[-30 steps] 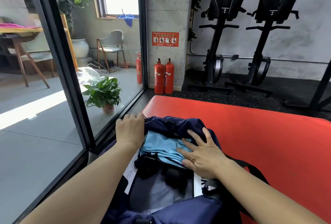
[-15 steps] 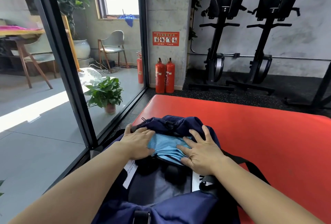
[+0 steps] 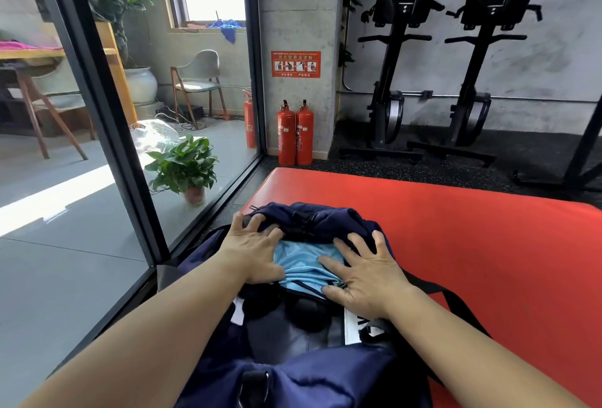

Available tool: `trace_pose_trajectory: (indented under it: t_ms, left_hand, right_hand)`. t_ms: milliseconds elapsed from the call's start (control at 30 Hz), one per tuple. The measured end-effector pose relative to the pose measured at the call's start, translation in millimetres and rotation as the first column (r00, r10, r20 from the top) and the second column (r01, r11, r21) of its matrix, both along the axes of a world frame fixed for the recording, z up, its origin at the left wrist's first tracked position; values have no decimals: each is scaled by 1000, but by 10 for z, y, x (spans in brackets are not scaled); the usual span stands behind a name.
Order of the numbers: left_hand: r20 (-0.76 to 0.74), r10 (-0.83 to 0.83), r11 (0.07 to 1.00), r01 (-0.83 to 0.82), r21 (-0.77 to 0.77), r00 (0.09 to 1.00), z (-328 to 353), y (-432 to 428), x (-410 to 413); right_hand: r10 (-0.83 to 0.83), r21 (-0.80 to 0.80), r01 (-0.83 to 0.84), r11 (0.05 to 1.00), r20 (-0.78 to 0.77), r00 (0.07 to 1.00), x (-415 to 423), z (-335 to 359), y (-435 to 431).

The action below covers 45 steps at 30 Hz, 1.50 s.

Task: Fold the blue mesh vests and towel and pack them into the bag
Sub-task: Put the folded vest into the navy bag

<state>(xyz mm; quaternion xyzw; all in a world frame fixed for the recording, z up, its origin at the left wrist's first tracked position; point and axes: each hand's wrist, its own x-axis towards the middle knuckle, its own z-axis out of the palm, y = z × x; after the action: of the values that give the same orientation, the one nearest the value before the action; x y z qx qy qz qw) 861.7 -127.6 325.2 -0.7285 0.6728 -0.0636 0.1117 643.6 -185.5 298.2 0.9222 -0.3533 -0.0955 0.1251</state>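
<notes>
Right hand (image 3: 365, 277) splayed flat on vests (image 3: 301, 259)

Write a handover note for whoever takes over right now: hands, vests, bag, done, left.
Left hand: open, pressing the blue mesh vests and the far flap of the navy bag.
Right hand: open, flat on the vests' right side.
Vests: folded, in the bag's open mouth; bag lies on the red mat.
Done: vests in. Towel cannot be told apart.
Left: likely push them down, close the bag.
</notes>
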Motion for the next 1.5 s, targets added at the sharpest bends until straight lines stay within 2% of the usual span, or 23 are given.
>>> trace_pose_trajectory:
  t_ms: [100, 167, 233, 367, 433, 500, 567, 633, 733, 833, 967, 1100, 1167, 1300, 1400, 1500]
  left_hand:
    - [117, 28, 997, -20, -75, 993, -14, 39, -18]
    - [165, 59, 995, -44, -95, 984, -10, 50, -11]
    - [168, 57, 995, -42, -90, 984, -8, 51, 7]
    - [51, 25, 999, -24, -28, 998, -2, 72, 55]
    - [-84, 62, 998, -61, 16, 995, 37, 53, 70]
    - [-150, 84, 996, -88, -24, 985, 81, -5, 93]
    - [-66, 33, 992, -41, -122, 997, 114, -68, 119]
    - [47, -3, 988, 10, -153, 999, 125, -122, 122]
    - [175, -13, 995, 30, -93, 984, 93, -194, 120]
    - [202, 6, 999, 0, -32, 979, 60, -250, 145]
    - [179, 0, 999, 8, -40, 984, 93, -263, 141]
    - [-6, 61, 952, -60, -301, 998, 38, -239, 133]
    - [-62, 105, 920, -120, -373, 993, 2, -240, 125]
    - [-133, 210, 907, -244, -345, 969, -70, -269, 99]
    - [-125, 244, 919, -270, -286, 962, -124, -293, 112]
    - [-119, 253, 908, -278, -313, 960, -126, -290, 91]
  right_hand:
    - [-14, -22, 14, 1000, -5, 1000, 13, 49, 41]
    - [74, -81, -74, 994, -12, 997, 61, 56, 40]
    - [149, -76, -151, 986, -24, 988, 86, 45, 11]
    - [126, 10, -126, 992, 8, 992, 59, 20, -38]
    - [140, 12, -140, 990, -15, 990, 77, 36, -32]
    - [167, -5, -167, 986, -24, 986, 110, 77, -12]
    - [195, -18, -194, 981, 8, 981, 150, 131, 10]
    - [215, -12, -214, 977, 53, 975, 197, 171, 19]
    - [202, 11, -204, 979, 89, 975, 249, 187, -19]
    - [181, 18, -183, 983, 98, 979, 259, 167, -67]
    - [148, 39, -152, 988, 96, 984, 280, 169, -82]
    - [125, 43, -129, 991, 92, 988, 290, 231, -87]
    - [125, 12, -127, 992, 103, 987, 286, 250, -89]
    - [130, -58, -124, 991, 101, 986, 239, 208, -90]
    - [113, -22, -112, 993, 104, 988, 162, 184, -93]
    - [93, -43, -91, 995, 40, 995, 108, 156, -91]
